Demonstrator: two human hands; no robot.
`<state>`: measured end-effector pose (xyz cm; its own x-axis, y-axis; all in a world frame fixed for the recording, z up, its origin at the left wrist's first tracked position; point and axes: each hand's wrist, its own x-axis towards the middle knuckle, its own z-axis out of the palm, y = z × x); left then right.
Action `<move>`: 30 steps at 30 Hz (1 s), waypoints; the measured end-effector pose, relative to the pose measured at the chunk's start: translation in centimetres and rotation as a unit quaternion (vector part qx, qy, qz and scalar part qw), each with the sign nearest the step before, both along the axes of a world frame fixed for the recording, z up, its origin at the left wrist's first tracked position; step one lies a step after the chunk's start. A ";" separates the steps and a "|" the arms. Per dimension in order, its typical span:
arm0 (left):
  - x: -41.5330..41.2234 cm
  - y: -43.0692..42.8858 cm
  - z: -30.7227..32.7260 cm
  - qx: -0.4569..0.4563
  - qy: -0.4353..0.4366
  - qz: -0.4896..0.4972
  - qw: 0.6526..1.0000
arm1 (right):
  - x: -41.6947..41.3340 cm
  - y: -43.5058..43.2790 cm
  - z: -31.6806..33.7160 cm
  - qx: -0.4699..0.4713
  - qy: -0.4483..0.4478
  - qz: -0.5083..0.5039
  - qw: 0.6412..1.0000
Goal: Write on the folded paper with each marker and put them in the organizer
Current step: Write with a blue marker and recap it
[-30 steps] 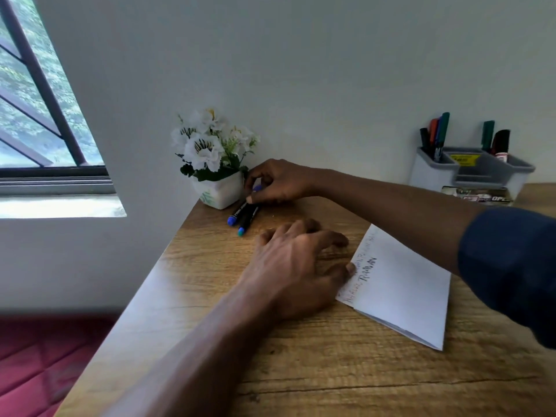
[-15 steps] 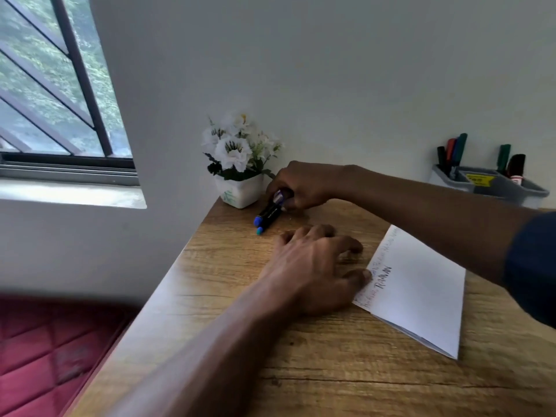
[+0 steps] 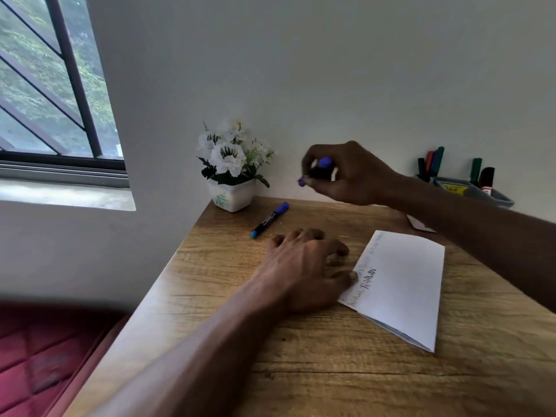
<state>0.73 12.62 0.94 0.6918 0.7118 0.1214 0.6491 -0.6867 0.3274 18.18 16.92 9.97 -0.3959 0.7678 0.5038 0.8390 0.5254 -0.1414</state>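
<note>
My right hand is raised above the desk's far side and grips a purple-capped marker, mostly hidden in the fingers. A second marker, black with a blue cap and a teal end, lies on the wood beside the flower pot. The folded white paper lies on the desk with lines of writing along its left edge. My left hand rests flat on the desk, thumb touching the paper's left edge. The grey organizer stands at the far right against the wall, holding several markers.
A white pot of white artificial flowers stands in the desk's far left corner by the wall. The wooden desk's left edge drops to a red floor. A window is at the upper left. A small white item lies behind my right forearm.
My right hand lifted one marker from the pair by the flower pot and rose up and to the right. One marker stays on the desk. The left hand has not moved.
</note>
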 end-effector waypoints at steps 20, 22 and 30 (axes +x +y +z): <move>0.9 -3.5 0.6 0.026 -0.292 -0.069 0.954 | 4.7 -13.1 -8.3 -0.248 0.536 0.043 0.806; 0.9 -3.5 0.5 0.019 -0.290 -0.064 0.955 | 4.6 -13.1 -8.3 -0.254 0.550 0.037 0.795; 1.9 -3.7 0.1 0.053 -0.249 -0.051 0.966 | 4.3 -13.0 -7.9 -0.303 0.599 0.044 0.740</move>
